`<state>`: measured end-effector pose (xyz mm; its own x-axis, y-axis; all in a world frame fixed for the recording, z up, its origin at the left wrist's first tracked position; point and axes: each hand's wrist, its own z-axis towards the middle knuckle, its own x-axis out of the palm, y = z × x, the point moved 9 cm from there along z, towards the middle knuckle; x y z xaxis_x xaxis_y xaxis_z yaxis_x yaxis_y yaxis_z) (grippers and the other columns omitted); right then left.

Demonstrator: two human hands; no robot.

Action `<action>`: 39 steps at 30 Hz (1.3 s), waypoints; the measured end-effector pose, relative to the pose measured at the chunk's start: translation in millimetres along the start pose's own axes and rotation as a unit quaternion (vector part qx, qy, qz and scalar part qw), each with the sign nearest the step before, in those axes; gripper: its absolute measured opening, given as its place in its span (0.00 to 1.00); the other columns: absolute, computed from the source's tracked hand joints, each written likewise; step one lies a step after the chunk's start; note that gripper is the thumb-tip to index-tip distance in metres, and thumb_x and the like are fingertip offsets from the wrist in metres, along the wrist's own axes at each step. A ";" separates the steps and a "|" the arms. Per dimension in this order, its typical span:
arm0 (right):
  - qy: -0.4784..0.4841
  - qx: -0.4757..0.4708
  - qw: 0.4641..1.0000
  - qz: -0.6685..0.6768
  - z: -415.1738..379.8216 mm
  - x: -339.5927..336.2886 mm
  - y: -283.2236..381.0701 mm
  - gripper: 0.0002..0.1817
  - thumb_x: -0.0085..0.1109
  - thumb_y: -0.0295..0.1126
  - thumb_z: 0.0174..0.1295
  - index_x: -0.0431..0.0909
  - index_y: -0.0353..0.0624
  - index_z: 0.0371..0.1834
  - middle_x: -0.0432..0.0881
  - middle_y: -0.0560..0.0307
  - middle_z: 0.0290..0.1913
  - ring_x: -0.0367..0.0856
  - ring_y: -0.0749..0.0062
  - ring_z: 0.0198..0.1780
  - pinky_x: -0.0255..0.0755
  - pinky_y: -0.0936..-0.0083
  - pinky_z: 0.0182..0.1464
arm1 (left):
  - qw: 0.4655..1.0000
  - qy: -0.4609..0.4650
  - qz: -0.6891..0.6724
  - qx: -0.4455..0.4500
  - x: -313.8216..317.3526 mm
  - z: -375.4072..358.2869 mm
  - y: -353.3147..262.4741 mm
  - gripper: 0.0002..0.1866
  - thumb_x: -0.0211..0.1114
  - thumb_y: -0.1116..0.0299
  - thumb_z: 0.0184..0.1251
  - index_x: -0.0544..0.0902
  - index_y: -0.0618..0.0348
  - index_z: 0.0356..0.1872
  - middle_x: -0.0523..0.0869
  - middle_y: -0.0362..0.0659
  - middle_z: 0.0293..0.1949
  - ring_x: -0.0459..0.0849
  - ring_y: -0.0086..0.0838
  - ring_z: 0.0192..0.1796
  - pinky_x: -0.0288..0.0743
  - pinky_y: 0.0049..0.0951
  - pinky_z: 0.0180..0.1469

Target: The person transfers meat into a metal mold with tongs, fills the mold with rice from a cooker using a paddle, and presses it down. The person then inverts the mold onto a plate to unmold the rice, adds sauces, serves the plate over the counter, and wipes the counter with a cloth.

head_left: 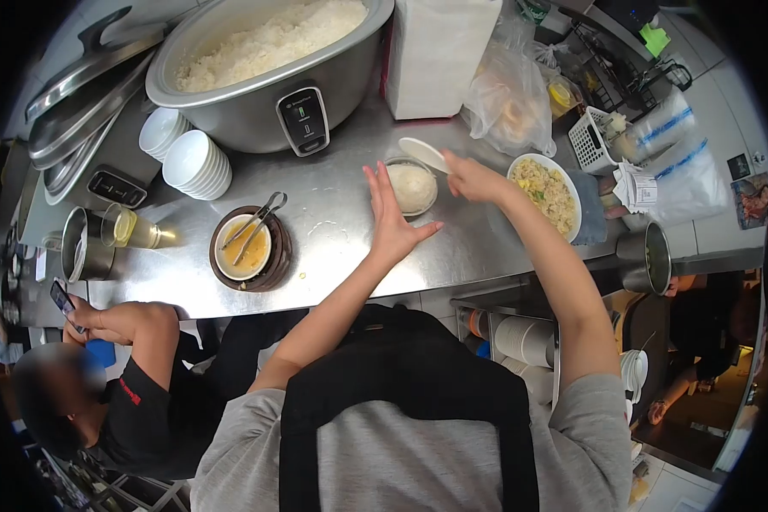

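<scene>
A clear round bowl (420,207) of white rice (412,185) stands on the steel counter in front of me. My left hand (391,224) is at its left side, fingers stretched up along the rim and thumb spread out to the right; it is open. My right hand (471,177) is closed round the handle of a white rice paddle (421,154), whose blade lies over the bowl's far rim. To the right of that hand sits a white bowl of fried rice (544,198).
A large rice cooker (230,107) full of rice stands at the back left, near stacked white bowls (198,166). Tongs (254,232) rest in a sauce bowl (242,260). Plastic bags (512,94) are at the back right. A seated person (145,401) at left holds a phone.
</scene>
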<state>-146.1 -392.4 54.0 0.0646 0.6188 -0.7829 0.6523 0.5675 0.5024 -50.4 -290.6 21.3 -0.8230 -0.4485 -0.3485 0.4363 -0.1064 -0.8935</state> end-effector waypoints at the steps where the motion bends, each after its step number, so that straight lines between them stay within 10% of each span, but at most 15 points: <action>1: -0.046 0.036 0.996 0.072 -12.3 -3.0 -2.3 0.19 0.41 0.23 0.57 0.56 0.36 0.53 0.79 0.41 0.28 0.81 0.49 0.35 0.71 0.58 0.33 | 0.999 -0.008 0.019 0.032 -9.0 0.8 -5.9 0.71 0.81 0.56 0.27 0.35 0.61 0.70 0.33 0.64 0.69 0.34 0.54 0.72 0.39 0.53 0.68; 7: -0.237 0.176 0.940 0.168 -31.3 83.5 -45.5 0.19 0.41 0.21 0.57 0.54 0.37 0.53 0.78 0.47 0.24 0.79 0.56 0.25 0.72 0.65 0.28 | 0.990 0.112 0.047 0.076 -8.1 40.0 17.3 0.71 0.80 0.55 0.25 0.38 0.62 0.70 0.42 0.62 0.70 0.41 0.50 0.73 0.42 0.48 0.70; 13: -0.171 0.127 0.975 -0.055 -18.1 53.2 17.7 0.17 0.45 0.22 0.55 0.58 0.31 0.48 0.78 0.29 0.33 0.79 0.37 0.38 0.72 0.52 0.41 | 0.990 0.113 0.057 0.063 4.4 22.5 6.6 0.68 0.78 0.58 0.25 0.39 0.67 0.69 0.46 0.65 0.68 0.45 0.55 0.71 0.44 0.47 0.70; 20: -0.074 0.028 0.983 -0.168 20.6 25.6 -0.7 0.18 0.47 0.24 0.55 0.58 0.35 0.50 0.79 0.32 0.33 0.80 0.42 0.40 0.73 0.55 0.40 | 0.999 -0.014 0.037 0.025 -10.2 17.1 12.9 0.67 0.77 0.64 0.29 0.35 0.64 0.69 0.42 0.65 0.68 0.43 0.57 0.71 0.45 0.46 0.70; 22: -0.060 0.023 0.996 0.058 16.2 11.5 -15.1 0.20 0.45 0.23 0.55 0.56 0.36 0.52 0.79 0.33 0.32 0.80 0.44 0.40 0.73 0.55 0.39 | 1.000 -0.012 0.021 0.017 -19.0 17.2 13.4 0.68 0.78 0.64 0.28 0.35 0.64 0.69 0.42 0.65 0.68 0.42 0.56 0.71 0.44 0.45 0.70; 23: -0.116 0.016 0.991 0.069 8.3 9.1 -21.5 0.20 0.38 0.23 0.57 0.54 0.38 0.55 0.76 0.50 0.21 0.78 0.62 0.25 0.71 0.67 0.30 | 1.000 -0.005 0.005 0.005 -23.0 15.5 16.9 0.69 0.78 0.64 0.27 0.34 0.63 0.69 0.42 0.64 0.69 0.42 0.55 0.71 0.44 0.44 0.70; 28: -0.228 0.192 0.935 0.192 -29.4 66.7 -15.6 0.22 0.41 0.23 0.56 0.52 0.36 0.55 0.76 0.47 0.21 0.78 0.59 0.23 0.71 0.64 0.28 | 0.992 0.116 0.021 0.046 -17.8 50.6 24.4 0.71 0.79 0.62 0.25 0.34 0.64 0.69 0.46 0.63 0.68 0.43 0.53 0.72 0.44 0.42 0.71; 32: -0.236 0.132 0.960 0.076 -13.2 63.5 10.9 0.22 0.44 0.22 0.55 0.52 0.33 0.54 0.77 0.28 0.33 0.78 0.35 0.38 0.72 0.52 0.42 | 0.987 0.157 -0.001 0.046 -6.0 46.0 21.9 0.69 0.77 0.64 0.25 0.35 0.64 0.69 0.50 0.64 0.67 0.45 0.55 0.70 0.46 0.43 0.70; 39: -0.132 0.160 0.966 -0.153 4.7 53.3 6.1 0.29 0.44 0.21 0.54 0.51 0.33 0.62 0.79 0.32 0.35 0.79 0.39 0.39 0.73 0.53 0.41 | 0.994 0.092 0.046 0.030 -2.9 36.4 22.2 0.67 0.73 0.68 0.26 0.35 0.63 0.69 0.47 0.64 0.68 0.46 0.57 0.69 0.47 0.43 0.70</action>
<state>-135.1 -358.5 13.6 -0.0058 0.2637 -0.9646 0.8690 0.4786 0.1256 -25.1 -323.9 12.8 -0.8285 -0.2902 -0.4790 0.5294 -0.1269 -0.8388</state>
